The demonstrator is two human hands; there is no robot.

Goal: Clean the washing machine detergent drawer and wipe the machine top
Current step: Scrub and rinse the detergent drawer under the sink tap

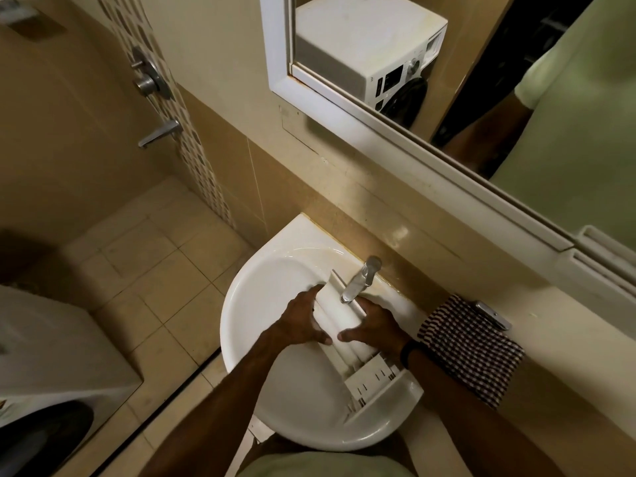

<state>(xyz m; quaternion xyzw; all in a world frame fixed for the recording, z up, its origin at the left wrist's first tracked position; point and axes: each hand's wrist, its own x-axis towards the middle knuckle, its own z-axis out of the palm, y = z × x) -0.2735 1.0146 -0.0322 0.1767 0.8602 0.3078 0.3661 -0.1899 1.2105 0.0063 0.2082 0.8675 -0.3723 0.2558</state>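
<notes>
The washing machine (51,356) stands well off to the left of your left hand (299,321), low at the edge of view, its top not yet wiped as far as you can judge. The sink (261,304) lies directly under both hands. Across its bowl you hold the detergent drawer (339,325), its front panel towards you at the near rim and its far end under the faucet (359,280). The checked cloth (471,346) lies on the ledge just to the right of your right wrist.

Your left hand grips the drawer's left edge, fingers curled over it. Your right hand (375,325) wraps the right side, fingertips reaching across the top. Whether water is running cannot be told from here.

The step in hand looks like rinsing the drawer. To do it well, tilt the drawer so water drains down towards the front panel and carries residue out of the compartments. Turn it in your hands so the spout just beyond your knuckles reaches every channel, and rub the corners with your fingertips. Hold it firmly: wet plastic over hard porcelain can slip.
</notes>
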